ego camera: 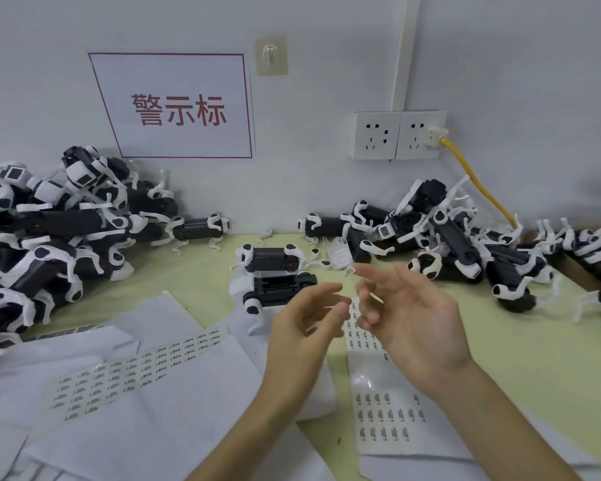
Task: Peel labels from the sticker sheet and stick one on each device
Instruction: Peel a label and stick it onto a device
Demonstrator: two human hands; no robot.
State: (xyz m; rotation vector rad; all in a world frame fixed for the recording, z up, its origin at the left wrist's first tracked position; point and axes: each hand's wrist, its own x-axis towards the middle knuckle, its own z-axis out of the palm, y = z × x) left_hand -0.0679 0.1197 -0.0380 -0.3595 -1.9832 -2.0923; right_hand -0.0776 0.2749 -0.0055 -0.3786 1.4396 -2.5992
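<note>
Two black-and-white robot-dog devices lie in the middle of the table, one (271, 259) behind the other (279, 290). A sticker sheet (384, 416) with rows of small labels lies under my right forearm. A second label sheet (125, 371) lies to the left. My left hand (304, 329) hovers just in front of the nearer device, fingers loosely curled and holding nothing. My right hand (415, 315) is raised beside it, palm turned left and fingers spread. A small pale label (350, 271) seems to cling to its forefinger tip.
Large heaps of the same devices fill the left (49, 237) and right (458, 237) of the table against the wall. Loose white paper sheets (160, 428) cover the near left. A yellow cable (479, 184) runs from the wall socket (420, 135) down into the right heap.
</note>
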